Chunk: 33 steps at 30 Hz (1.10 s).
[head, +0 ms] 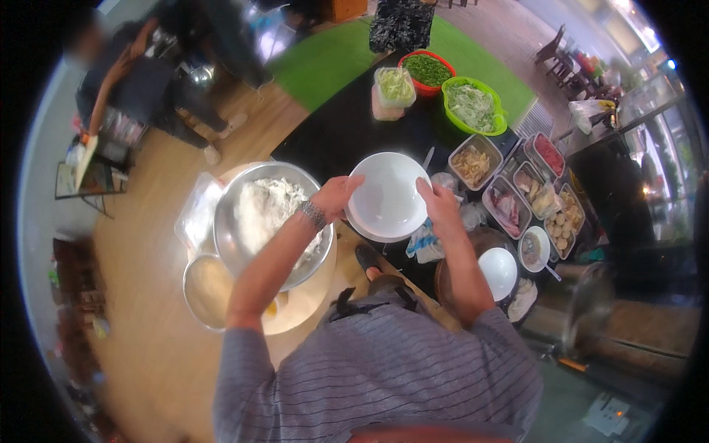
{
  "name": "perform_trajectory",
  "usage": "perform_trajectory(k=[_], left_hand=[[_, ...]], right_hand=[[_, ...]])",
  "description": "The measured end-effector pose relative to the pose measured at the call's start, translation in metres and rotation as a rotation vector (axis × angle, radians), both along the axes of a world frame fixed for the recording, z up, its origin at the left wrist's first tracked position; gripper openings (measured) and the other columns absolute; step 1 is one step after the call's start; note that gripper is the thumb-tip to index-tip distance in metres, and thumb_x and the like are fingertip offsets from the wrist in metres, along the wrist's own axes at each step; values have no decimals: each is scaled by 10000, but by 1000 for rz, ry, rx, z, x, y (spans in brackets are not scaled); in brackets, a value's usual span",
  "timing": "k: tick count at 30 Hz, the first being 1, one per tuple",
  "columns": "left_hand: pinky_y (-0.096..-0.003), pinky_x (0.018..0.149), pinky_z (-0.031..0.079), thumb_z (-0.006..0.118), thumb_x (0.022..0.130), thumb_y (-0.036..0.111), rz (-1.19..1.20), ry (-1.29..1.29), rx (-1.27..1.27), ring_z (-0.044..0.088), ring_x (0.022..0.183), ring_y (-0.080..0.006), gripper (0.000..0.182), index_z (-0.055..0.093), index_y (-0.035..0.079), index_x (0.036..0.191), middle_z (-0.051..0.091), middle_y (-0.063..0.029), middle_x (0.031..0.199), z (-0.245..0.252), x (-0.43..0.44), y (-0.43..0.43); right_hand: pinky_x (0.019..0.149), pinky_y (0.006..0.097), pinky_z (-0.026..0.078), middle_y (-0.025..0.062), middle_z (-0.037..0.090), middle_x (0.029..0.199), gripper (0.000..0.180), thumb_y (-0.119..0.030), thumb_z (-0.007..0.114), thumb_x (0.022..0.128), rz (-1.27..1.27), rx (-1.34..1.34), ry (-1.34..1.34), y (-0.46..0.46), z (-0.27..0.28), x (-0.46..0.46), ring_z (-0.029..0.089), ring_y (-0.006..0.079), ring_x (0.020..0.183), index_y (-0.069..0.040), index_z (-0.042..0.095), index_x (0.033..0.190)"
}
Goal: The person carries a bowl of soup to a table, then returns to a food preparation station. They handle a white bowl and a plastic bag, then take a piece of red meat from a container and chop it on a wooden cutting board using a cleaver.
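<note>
Between my two hands is a white bowl (pixel 388 194), with a second white rim showing just under it, so it looks like a small stack. My left hand (pixel 334 198) grips the left rim, thumb over the edge; a metal-link watch is on that wrist. The opposite rim is held by my right hand (pixel 440 206) in the same way. Inside, the upper bowl appears bare. Below my left forearm, a large steel basin (pixel 226 241) holds a pile of white noodles (pixel 268 213). A blue-and-white cloth (pixel 425 243) lies by my right wrist.
On the black table (pixel 332 133) stand a green colander (pixel 499 124) of sliced onion, a red basin (pixel 422 91) of chopped greens and several steel trays (pixel 476 160) of meat. A large pot (pixel 451 277) is by my right forearm. A person (pixel 138 88) sits at far left.
</note>
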<state>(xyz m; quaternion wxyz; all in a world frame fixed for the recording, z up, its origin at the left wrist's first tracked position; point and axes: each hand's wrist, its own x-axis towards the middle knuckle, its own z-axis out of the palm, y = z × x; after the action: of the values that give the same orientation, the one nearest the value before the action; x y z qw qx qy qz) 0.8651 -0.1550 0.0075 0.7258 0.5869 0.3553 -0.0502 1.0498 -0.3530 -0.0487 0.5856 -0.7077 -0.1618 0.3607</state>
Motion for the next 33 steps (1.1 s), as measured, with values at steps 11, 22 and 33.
perform_trajectory(k=[11, 22, 33], left_hand=[[-465, 803, 573, 597, 942, 495, 198, 89, -235, 698, 984, -269, 573, 611, 1, 1231, 691, -137, 1143, -194, 107, 101], [-461, 849, 549, 608, 881, 641, 393, 198, -332, 676, 1044, -288, 787, 589, -39, 1277, 667, -170, 1209, -201, 147, 102], [-449, 939, 503, 600, 839, 706, 379, 143, -327, 612, 1160, -309, 951, 495, -85, 1356, 599, -211, 1310, -221, 156, 110]], right_hand=[[804, 285, 500, 66, 715, 1013, 406, -329, 667, 953, -28, -33, 88, 104, -130, 85, 643, 128, 900, 13, 697, 1170], [854, 297, 497, 87, 705, 1077, 459, -353, 690, 929, 1, -73, 171, 131, -188, 137, 647, 158, 965, 31, 682, 1181], [919, 306, 473, 93, 689, 1137, 532, -350, 729, 899, -16, -41, 288, 138, -173, 154, 622, 169, 1041, 45, 637, 1243]])
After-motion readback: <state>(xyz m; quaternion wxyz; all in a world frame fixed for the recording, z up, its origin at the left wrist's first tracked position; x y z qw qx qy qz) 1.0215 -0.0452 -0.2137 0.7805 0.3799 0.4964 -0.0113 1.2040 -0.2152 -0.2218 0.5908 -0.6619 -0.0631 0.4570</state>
